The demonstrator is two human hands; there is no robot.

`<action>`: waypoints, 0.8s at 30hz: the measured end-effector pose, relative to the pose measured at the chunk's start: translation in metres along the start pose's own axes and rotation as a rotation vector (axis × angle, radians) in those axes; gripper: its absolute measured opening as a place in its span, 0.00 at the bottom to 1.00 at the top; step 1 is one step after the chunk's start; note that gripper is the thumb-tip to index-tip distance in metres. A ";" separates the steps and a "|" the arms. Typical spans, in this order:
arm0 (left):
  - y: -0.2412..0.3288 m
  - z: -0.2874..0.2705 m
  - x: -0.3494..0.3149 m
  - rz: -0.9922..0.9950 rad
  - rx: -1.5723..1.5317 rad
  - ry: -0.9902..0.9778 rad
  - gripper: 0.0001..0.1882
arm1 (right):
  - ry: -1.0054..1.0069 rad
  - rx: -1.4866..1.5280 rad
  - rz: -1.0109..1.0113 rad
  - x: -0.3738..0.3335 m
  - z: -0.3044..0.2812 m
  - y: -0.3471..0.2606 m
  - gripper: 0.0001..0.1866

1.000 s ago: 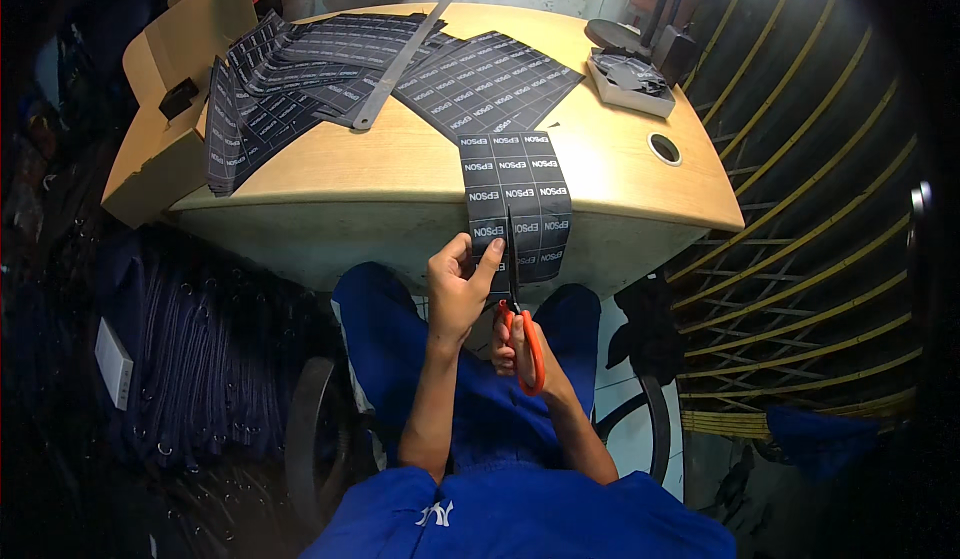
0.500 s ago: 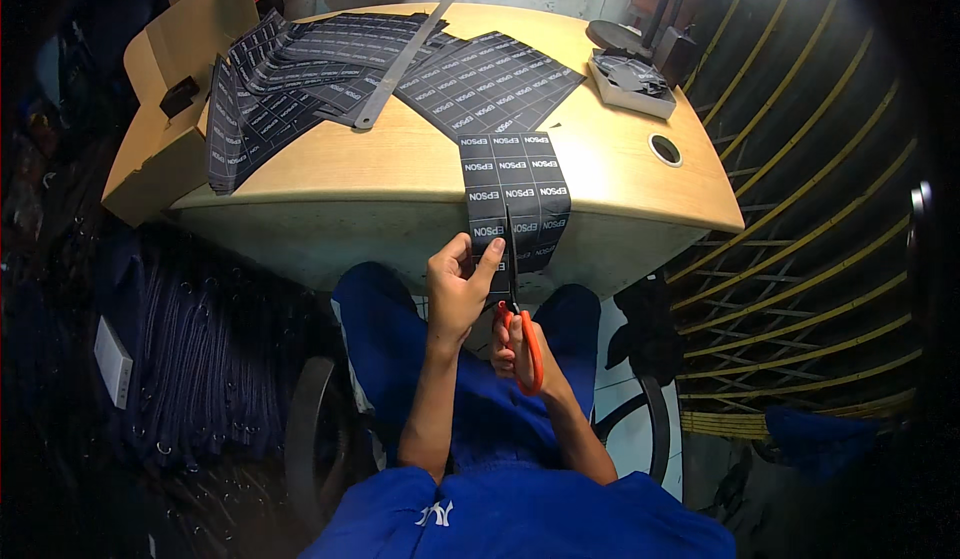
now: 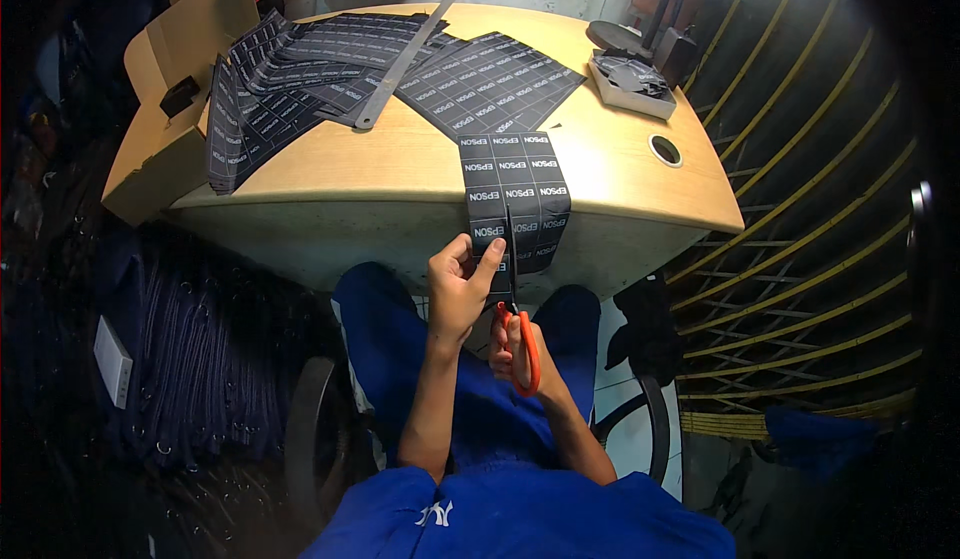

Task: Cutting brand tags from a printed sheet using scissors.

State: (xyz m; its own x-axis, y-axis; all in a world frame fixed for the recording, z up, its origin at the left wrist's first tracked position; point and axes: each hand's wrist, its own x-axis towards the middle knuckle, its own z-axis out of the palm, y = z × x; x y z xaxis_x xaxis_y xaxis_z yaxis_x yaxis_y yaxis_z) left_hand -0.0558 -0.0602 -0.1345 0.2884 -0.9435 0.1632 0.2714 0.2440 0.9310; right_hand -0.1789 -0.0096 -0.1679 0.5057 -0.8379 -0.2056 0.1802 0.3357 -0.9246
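A black sheet of printed labels (image 3: 515,172), ruled into rectangles by pale lines, lies partly on the table and hangs over its near edge. My left hand (image 3: 460,284) pinches the hanging left strip between thumb and fingers. In my right hand (image 3: 520,344) are orange-handled scissors (image 3: 527,354), fingers wrapped in the loops. Their dark blades point away from me and run up into the sheet along a line between label columns. The strip on the left is parted from the rest at its lower end.
On the wooden table (image 3: 330,174) are a heap of similar sheets (image 3: 330,59), a steel ruler (image 3: 405,64) and another flat sheet (image 3: 490,84). An open cardboard box (image 3: 160,164) stands left. At right are a small box of black pieces (image 3: 632,84) and a round hole (image 3: 665,151).
Hardly anything differs. The scissors and my right hand have shifted very slightly; my left hand keeps its pinch on the strip.
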 end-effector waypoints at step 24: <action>0.003 -0.005 0.004 -0.038 0.064 -0.061 0.11 | 0.037 -0.079 -0.032 -0.002 -0.004 -0.004 0.26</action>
State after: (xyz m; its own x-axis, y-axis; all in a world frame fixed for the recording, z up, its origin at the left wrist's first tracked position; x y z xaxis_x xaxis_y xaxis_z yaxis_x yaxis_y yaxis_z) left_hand -0.0487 -0.0619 -0.1324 0.2224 -0.9641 0.1448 0.2215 0.1946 0.9555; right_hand -0.1843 -0.0107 -0.1650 0.4691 -0.8634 -0.1857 0.1283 0.2747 -0.9529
